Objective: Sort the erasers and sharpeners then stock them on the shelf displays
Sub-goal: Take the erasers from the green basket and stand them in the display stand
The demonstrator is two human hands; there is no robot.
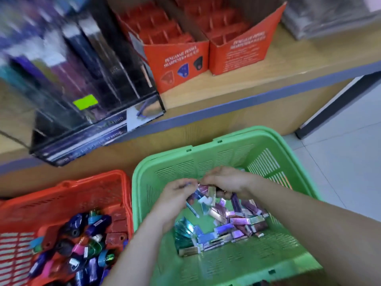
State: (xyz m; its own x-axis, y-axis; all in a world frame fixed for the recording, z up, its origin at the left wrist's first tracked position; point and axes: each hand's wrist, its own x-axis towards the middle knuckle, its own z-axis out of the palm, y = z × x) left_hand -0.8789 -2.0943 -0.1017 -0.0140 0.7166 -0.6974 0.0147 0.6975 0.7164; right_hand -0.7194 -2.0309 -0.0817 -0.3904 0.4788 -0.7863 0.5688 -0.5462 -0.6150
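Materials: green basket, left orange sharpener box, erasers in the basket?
Green basket: likely moulded plastic, slightly glossy, slotted walls. Left orange sharpener box: printed cardboard, matte, folded flaps and dividers. Erasers: wrappers look like metallic foil or film, mirror glints; core hidden.

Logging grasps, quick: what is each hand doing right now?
Left hand: grips erasers over the green basket.
Right hand: curled round the same bunch of erasers.

Your green basket (206, 162) holds shiny purple, teal and gold erasers (241, 221); your red basket (92, 193) holds blue, pink and green sharpeners (82, 250).
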